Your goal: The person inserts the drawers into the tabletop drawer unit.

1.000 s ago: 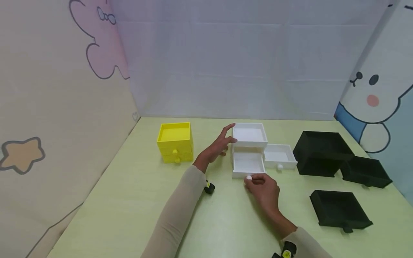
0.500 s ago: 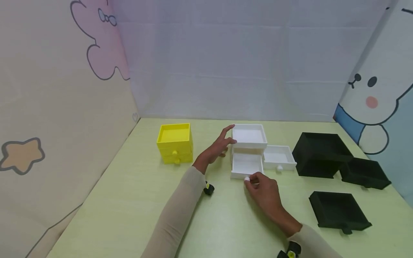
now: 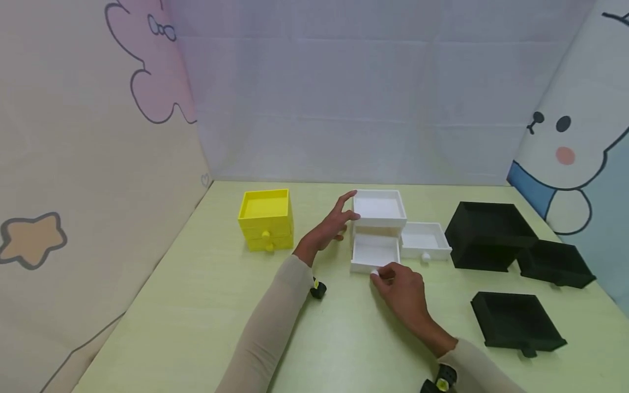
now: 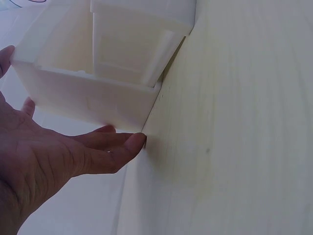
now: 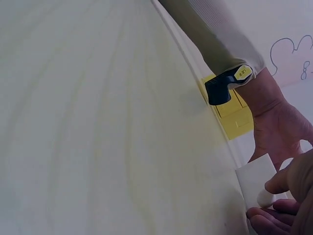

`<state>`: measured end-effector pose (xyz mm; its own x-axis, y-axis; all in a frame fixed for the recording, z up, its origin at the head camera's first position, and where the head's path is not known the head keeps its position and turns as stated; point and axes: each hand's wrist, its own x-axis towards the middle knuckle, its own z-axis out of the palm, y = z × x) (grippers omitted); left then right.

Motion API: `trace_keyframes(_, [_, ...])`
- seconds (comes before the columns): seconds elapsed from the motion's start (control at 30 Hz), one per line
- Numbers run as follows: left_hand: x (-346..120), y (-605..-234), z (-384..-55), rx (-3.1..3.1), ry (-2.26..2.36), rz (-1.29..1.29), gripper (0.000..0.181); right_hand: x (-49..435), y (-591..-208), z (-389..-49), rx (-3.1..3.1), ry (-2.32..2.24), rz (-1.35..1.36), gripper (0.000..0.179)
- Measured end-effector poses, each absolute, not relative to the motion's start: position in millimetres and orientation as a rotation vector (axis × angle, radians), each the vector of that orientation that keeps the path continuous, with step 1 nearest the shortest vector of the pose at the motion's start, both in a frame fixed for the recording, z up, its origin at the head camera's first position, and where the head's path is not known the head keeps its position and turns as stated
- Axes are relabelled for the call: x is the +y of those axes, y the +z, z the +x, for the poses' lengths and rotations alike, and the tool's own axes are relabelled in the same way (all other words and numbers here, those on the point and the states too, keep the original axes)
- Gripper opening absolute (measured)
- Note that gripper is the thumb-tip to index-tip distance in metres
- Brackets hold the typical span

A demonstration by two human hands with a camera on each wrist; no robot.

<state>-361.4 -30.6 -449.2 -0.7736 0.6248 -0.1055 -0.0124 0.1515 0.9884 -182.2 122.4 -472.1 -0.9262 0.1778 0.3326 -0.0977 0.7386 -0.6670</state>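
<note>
A white cabinet (image 3: pixel 379 206) with a shallow tray top stands in the middle of the table, its lower drawer (image 3: pixel 375 250) pulled out at the front. Thumb and fingers of my right hand (image 3: pixel 404 289) pinch the small white knob (image 5: pixel 266 198) on that drawer's front. Against the cabinet's left side lies my left hand (image 3: pixel 328 226), fingers spread, with some near its top edge. In the left wrist view, the cabinet wall (image 4: pixel 93 98) is beside these fingers. A second white drawer (image 3: pixel 425 236) sits on the table just right of the cabinet.
To the left is a yellow drawer cabinet (image 3: pixel 266 219) with its drawers in. On the right are a black cabinet shell (image 3: pixel 491 234) and two loose black drawers, one beside it (image 3: pixel 556 263) and one nearer (image 3: pixel 518 321). Cloth walls (image 3: pixel 314 109) border the table (image 3: pixel 187 316).
The lower white drawer has shifted slightly left at its front, with my right hand on its knob. My left hand stays at the cabinet's side.
</note>
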Motion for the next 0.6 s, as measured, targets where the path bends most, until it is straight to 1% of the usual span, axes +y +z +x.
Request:
trace_keyframes(0.17, [-31,-449,-363,1.931,1.669,0.579,0.059,120,-476,-182,-2.485,1.315,-0.339,0.012])
trace_keyframes(0.37, [-31,-448,-361,1.930,1.667,0.580,0.059,110,-473,-179,-2.206,1.981,-0.656,0.025])
trace_keyframes(0.47, [-31,-447,-361,1.927,1.670,0.581,0.060,105,-469,-177,-2.063,2.193,-0.732,0.028])
trace_keyframes(0.6, [-31,-446,-361,1.924,1.670,0.577,0.062,100,-467,-178,-1.998,2.283,-0.753,0.029])
